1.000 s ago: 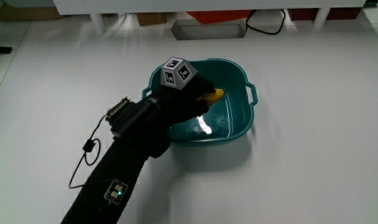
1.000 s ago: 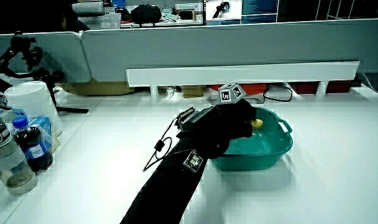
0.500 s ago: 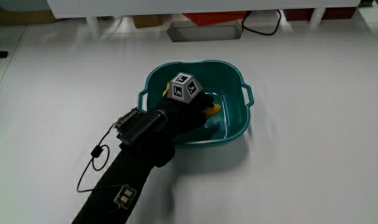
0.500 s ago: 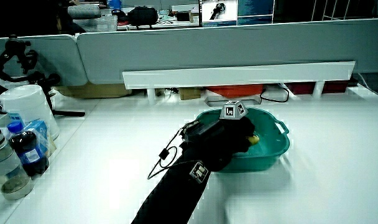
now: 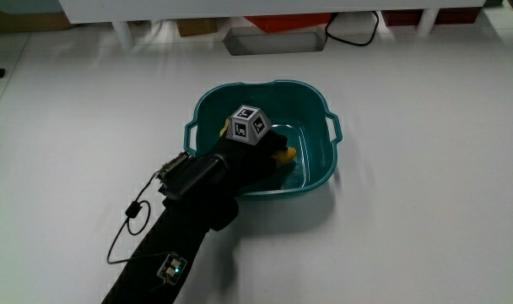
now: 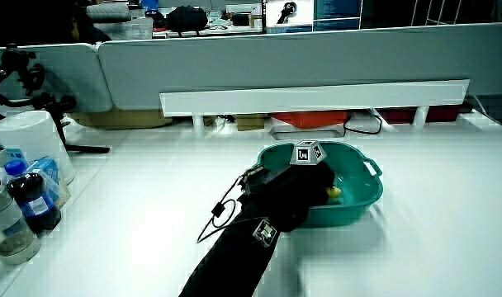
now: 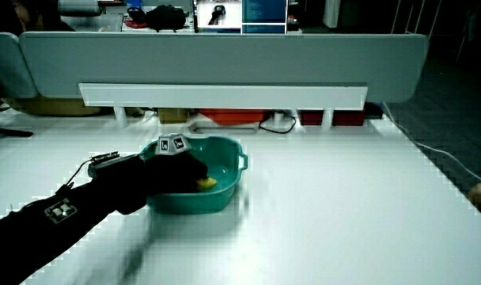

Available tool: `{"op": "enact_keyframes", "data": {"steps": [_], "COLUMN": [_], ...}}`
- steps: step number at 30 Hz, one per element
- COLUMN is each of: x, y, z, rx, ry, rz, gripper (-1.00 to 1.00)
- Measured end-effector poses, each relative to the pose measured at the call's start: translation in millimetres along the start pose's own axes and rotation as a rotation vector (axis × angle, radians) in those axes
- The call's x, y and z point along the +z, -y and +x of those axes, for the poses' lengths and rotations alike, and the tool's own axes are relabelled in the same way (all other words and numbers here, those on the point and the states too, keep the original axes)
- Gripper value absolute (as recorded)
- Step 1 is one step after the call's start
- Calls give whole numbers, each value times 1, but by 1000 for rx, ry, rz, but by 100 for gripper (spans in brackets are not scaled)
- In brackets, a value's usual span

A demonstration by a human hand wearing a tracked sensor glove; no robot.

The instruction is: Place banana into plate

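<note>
A teal plastic basin with two handles (image 5: 320,110) (image 6: 362,186) (image 7: 229,178) stands in the middle of the white table. The gloved hand (image 5: 261,152) (image 6: 305,177) (image 7: 177,170) reaches over the basin's nearer rim and down inside it, the patterned cube (image 5: 248,125) on its back. Its fingers are curled on a yellow banana (image 5: 283,154), of which only a short end pokes out past them. That end also shows in both side views (image 6: 334,193) (image 7: 207,184), low in the basin.
Bottles (image 6: 32,194) and a white container (image 6: 36,140) stand at the table's edge in a side view. A low white shelf rail (image 6: 317,97) and a grey partition run along the table. A black cable (image 5: 353,34) lies near the rail.
The hand with the banana has sunk lower into the basin, toward its floor. The basin stays where it was.
</note>
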Motion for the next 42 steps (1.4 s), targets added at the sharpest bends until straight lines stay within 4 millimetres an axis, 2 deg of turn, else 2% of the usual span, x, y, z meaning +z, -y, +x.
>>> {"op": "enact_keyframes", "data": {"steps": [9,11,13,18,23,42], "x": [-5,-2,-3,-2,-1,-3], "y": [-4,-2,-5,-8,-6,-5], "z": [-4,-3,-1,-4,-4,-13], "rx": [18,32,26,66,89,108], "ry": [-3,34,-9,39,9,61], "rz": [-9,-20,-32,-74,-84,-90], "gripper": [0,0,0,0,0,-68]}}
